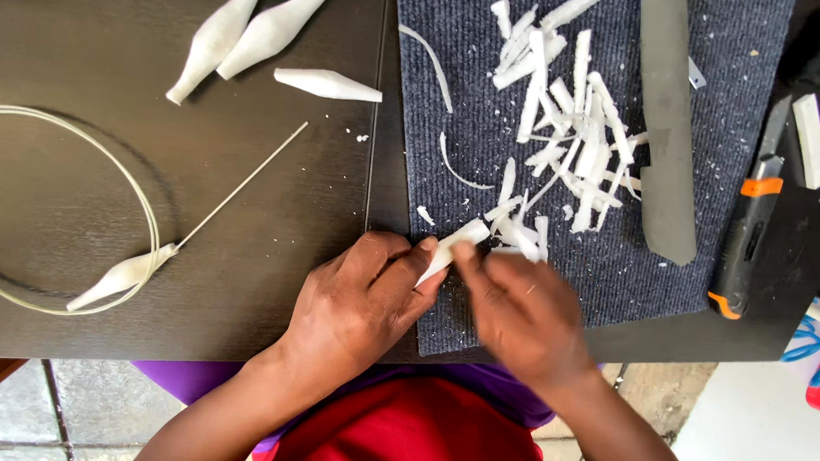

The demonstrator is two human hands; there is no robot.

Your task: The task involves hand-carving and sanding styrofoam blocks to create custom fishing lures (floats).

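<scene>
My left hand (357, 301) grips a short white stick-like piece (450, 246) at the near edge of a dark blue ribbed mat (702, 204). My right hand (525, 312) closes its fingers on the same piece from the right, slightly blurred. Whether a blade sits in the right hand cannot be told. A heap of white shavings and strips (559, 127) lies on the mat just beyond both hands.
Three white carved spindle shapes (262, 34) lie at the far left of the dark table (84, 201). A fourth spindle (122, 275) sits on a thin rod inside a wire loop (147, 203). A long grey blade (668, 121) and an orange-black utility knife (746, 233) lie to the right.
</scene>
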